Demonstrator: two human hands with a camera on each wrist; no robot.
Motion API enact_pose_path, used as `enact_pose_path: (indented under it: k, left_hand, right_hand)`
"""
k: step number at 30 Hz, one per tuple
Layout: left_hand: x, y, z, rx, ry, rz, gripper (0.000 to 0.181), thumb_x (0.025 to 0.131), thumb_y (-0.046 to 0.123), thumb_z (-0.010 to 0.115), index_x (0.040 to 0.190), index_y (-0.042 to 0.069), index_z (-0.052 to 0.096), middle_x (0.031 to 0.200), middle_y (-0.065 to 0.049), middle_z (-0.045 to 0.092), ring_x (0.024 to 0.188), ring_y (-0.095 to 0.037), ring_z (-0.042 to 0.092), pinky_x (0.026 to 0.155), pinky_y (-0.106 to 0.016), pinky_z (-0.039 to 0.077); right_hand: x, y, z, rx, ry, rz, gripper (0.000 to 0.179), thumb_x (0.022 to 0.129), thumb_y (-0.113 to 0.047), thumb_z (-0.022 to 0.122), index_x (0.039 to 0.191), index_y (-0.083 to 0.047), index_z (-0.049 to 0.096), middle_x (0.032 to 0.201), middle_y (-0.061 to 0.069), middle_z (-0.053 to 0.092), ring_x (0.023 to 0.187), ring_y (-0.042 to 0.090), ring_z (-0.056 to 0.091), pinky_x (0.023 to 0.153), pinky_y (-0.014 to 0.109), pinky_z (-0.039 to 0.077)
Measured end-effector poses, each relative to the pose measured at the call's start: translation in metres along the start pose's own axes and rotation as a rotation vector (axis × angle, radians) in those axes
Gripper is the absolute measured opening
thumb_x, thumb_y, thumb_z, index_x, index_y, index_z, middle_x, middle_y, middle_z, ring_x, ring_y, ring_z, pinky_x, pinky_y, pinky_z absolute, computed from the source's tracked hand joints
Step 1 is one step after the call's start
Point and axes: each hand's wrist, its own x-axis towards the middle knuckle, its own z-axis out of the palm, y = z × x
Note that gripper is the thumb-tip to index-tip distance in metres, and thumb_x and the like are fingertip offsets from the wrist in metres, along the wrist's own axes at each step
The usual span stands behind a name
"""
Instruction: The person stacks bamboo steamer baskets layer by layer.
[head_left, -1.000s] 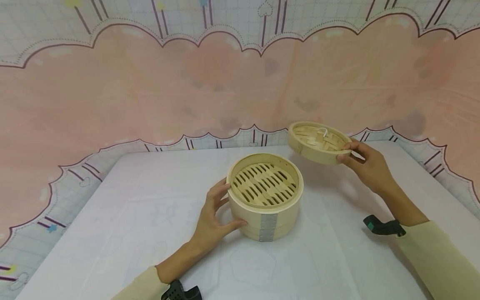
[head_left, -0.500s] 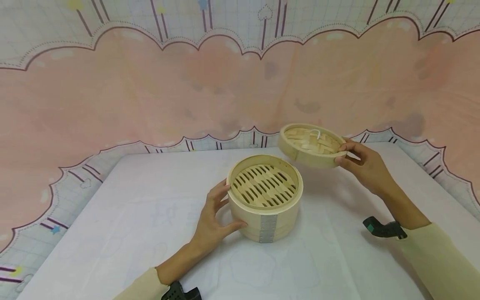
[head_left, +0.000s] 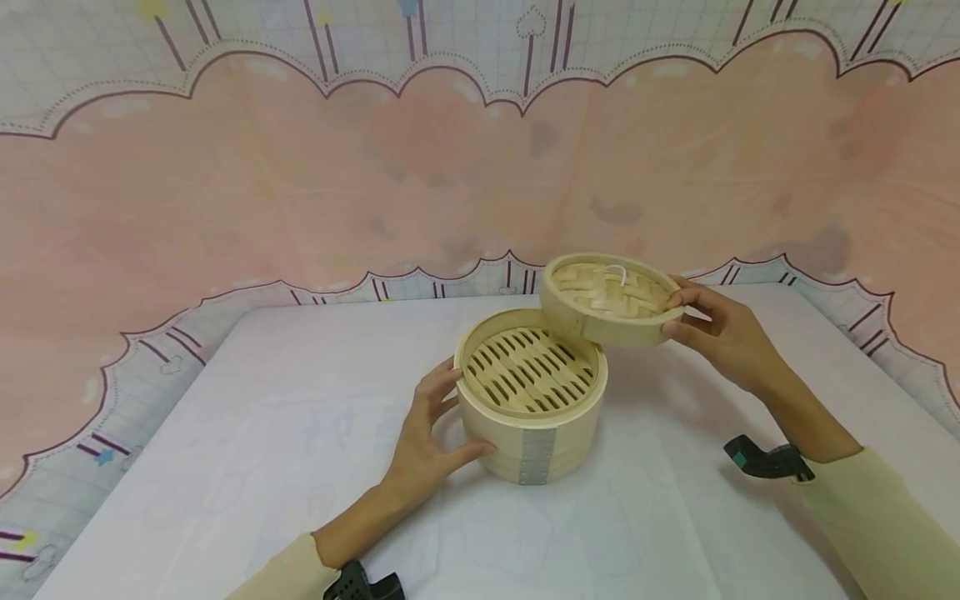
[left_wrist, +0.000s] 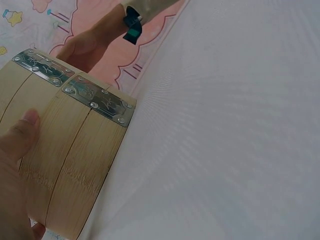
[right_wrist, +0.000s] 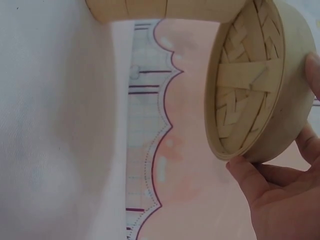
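Observation:
A round bamboo steamer basket (head_left: 577, 442) with a slotted base inside stands upright on the white table. My left hand (head_left: 423, 442) grips its left side, thumb on the front wall and fingers round the far side. In the left wrist view, riveted metal plates (left_wrist: 95, 102) run down the basket wall (left_wrist: 65, 155). My right hand (head_left: 723, 333) pinches the right rim of the woven bamboo lid (head_left: 611, 292), which is held tilted above the basket's back right edge. The right wrist view shows the lid's woven underside (right_wrist: 250, 80); whether lid and basket touch, I cannot tell.
A white cloth-covered table (head_left: 315, 400) spreads round the basket on all sides. Behind it hangs a pink and white printed cloth (head_left: 375, 183) with scalloped borders. Dark devices (head_left: 768, 457) are worn at both wrists.
My right hand has carried the lid leftward and slightly down, so it now overlaps the basket's back right rim in the head view. The left hand and basket have stayed put.

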Motion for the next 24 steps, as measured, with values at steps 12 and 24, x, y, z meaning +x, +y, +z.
enact_pose_path:
  k: [12, 24]
  left_hand:
    - [-0.003, -0.011, 0.001, 0.002, 0.000, -0.019, 0.098, 0.060, -0.008, 0.087, 0.140, 0.000, 0.031, 0.152, -0.013, 0.026, 0.135, -0.032, 0.035, 0.101, -0.044, 0.044]
    - [-0.003, -0.014, 0.000, 0.002, 0.001, -0.017, 0.098, 0.061, -0.006, 0.087, 0.140, 0.002, 0.031, 0.152, -0.011, 0.026, 0.135, -0.032, 0.035, 0.101, -0.044, 0.044]
  right_hand:
    - [-0.001, -0.002, 0.005, -0.011, -0.036, -0.001, 0.019, 0.090, -0.002, 0.065, 0.103, 0.002, 0.052, 0.151, 0.016, 0.031, 0.138, 0.034, 0.029, 0.090, 0.013, 0.046]
    - [-0.002, -0.009, 0.011, 0.009, -0.072, -0.022, 0.020, 0.089, 0.000, 0.066, 0.103, 0.000, 0.052, 0.151, 0.020, 0.029, 0.135, 0.042, 0.030, 0.088, 0.014, 0.048]
